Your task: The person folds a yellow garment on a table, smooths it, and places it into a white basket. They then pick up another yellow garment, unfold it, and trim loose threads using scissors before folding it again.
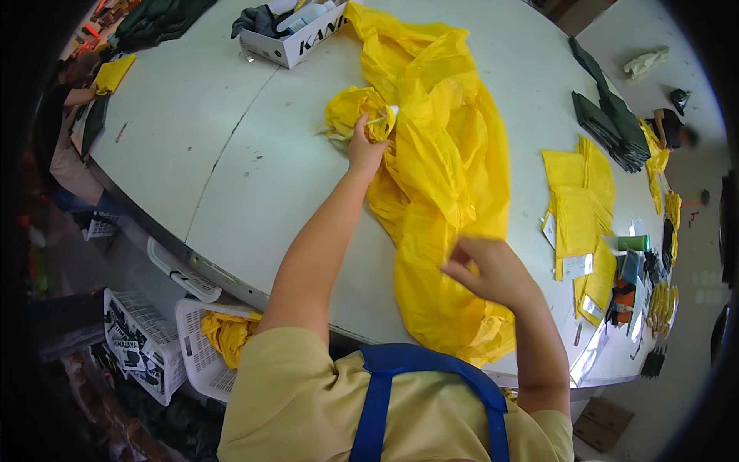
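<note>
A long yellow garment of thin, shiny fabric [446, 154] lies crumpled across the table, from the far side to the edge in front of me. My left hand [368, 146] is closed on a bunched part of the garment at its left side. Pale cord or trim and a small white piece show by those fingers. Above the garment's nearer half is my right hand [486, 269], its fingers curled and smeared by motion. Whether it touches the fabric or holds anything cannot be made out.
An open white box [289, 50] with dark gloves and a bottle stands at the far edge. Folded yellow pieces [573, 223] and dark green pieces [612, 127] lie to the right. White baskets [204, 362] stand below the table's left edge. Other people work at both sides.
</note>
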The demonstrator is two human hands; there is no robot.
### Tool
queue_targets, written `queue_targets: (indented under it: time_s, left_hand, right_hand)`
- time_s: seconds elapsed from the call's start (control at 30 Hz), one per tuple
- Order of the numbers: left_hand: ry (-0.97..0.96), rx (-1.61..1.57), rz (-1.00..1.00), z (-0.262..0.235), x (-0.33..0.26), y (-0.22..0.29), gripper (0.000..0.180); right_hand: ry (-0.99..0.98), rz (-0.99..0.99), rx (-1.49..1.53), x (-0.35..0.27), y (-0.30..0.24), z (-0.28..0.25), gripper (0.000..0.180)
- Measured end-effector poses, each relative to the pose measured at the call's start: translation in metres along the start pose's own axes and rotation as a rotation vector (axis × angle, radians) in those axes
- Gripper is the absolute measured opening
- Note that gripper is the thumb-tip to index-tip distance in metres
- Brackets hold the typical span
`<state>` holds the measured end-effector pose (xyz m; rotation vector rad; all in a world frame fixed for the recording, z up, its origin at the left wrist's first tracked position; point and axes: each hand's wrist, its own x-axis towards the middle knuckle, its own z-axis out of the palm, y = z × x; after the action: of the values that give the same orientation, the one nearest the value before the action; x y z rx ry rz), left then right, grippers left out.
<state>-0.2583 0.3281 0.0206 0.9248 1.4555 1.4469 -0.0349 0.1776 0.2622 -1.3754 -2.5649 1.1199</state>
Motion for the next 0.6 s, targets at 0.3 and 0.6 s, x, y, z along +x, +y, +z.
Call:
queue_targets:
  time_s: [0.3,0.6]
  left_hand:
    - [-0.120,-0.491,-0.054,-0.072,-0.147,0.069,0.038]
    - [-0.148,-0.446,0.026,-0.069,-0.225,0.106,0.028]
  right_hand:
    - [0.323,-0.111,0.082,0.100,0.016,0.045,0.029]
    - [0.089,-0.255,0.741,0.062,0.003,0.076,0.025]
